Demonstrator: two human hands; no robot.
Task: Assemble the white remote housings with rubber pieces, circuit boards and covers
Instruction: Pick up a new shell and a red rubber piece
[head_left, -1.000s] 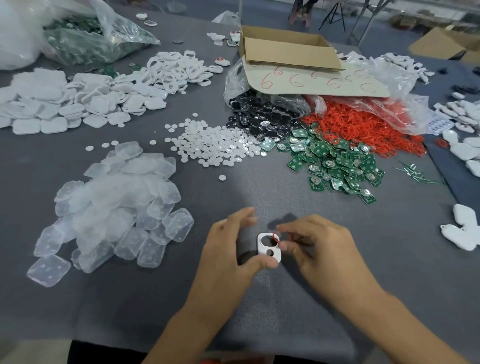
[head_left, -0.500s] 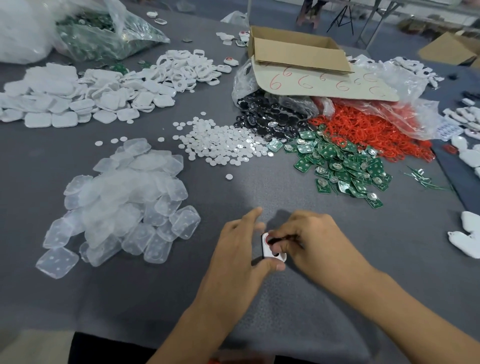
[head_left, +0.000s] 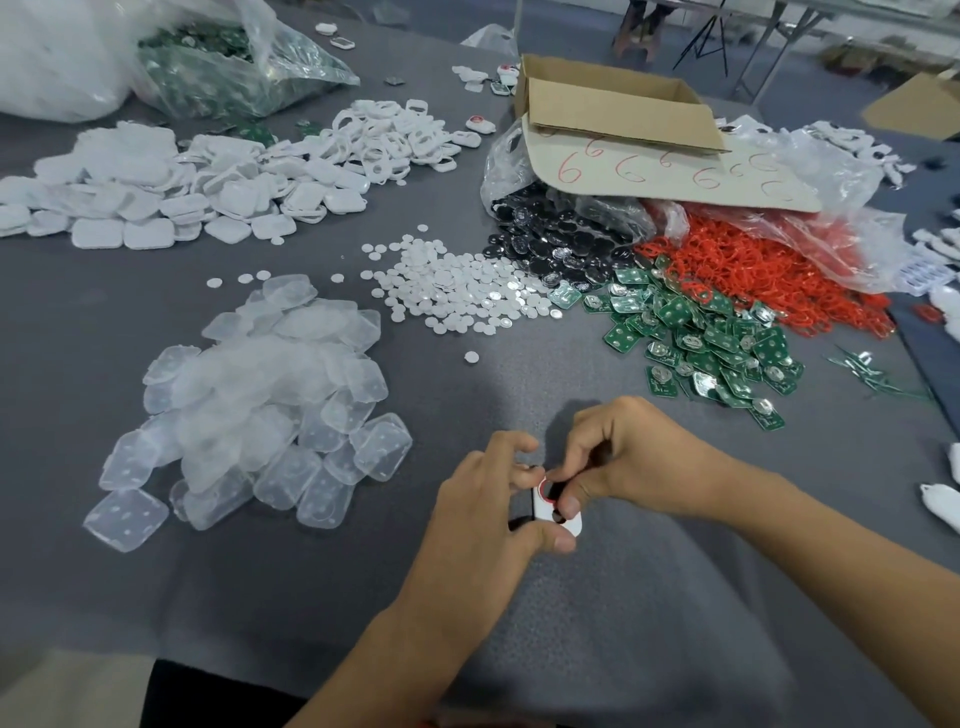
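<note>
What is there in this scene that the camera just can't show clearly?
Head view only.
White housing: mostly covered by the left hand and right hand; fit of the red ring unclear.
Cardboard box: contents hidden by its walls.
White pieces: cut off by the right edge.

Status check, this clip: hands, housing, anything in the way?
Left hand grips white housing. Right hand pinches red ring at its opening. Piles of parts sit apart, none in the way.
</note>
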